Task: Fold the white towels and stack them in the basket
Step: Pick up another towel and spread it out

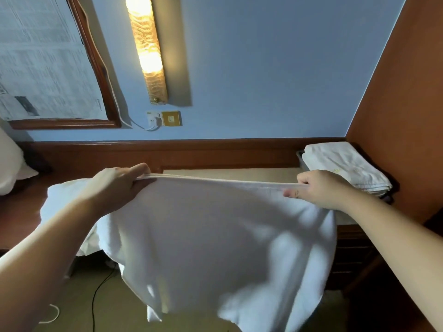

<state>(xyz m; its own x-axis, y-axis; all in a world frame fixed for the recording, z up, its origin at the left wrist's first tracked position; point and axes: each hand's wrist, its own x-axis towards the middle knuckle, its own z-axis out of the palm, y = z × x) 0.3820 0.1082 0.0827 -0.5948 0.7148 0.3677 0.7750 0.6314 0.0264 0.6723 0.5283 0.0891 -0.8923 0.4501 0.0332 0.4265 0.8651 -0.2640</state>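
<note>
The head view, the only one, looks forward and down over two bare forearms. The left hand point(119, 185) pinches one end of the top edge of a white towel point(215, 236), thumb and fingers curled round the doubled hem. The right hand point(318, 188) grips the other end of that same edge, its fingers curled over the cloth and the thumb underneath. Between the two hands the edge runs taut and nearly level, and the rest of the towel hangs below it in loose, blurred folds in front of the person, above the carpeted floor point(115, 303).

At the far right, in the corner by the orange-brown wall point(407, 116), a stack of folded towels point(345, 166) sits in what seems to be the basket point(302, 161); only a sliver of dark rim shows beside them. More white cloth point(62, 200) lies bunched behind the left wrist on a wooden surface.

The step in hand looks like a fold in mid-air, the top edge apparently already two layers thick. To do it well, the hands should keep the edge tight and level so the layers stay aligned, let the hanging part settle flat before the next fold, and bring corner to corner squarely. A firm pinch at both ends matters, since the hanging cloth may pull one layer loose. The result should match the width of the stack so that it sits evenly on top.
</note>
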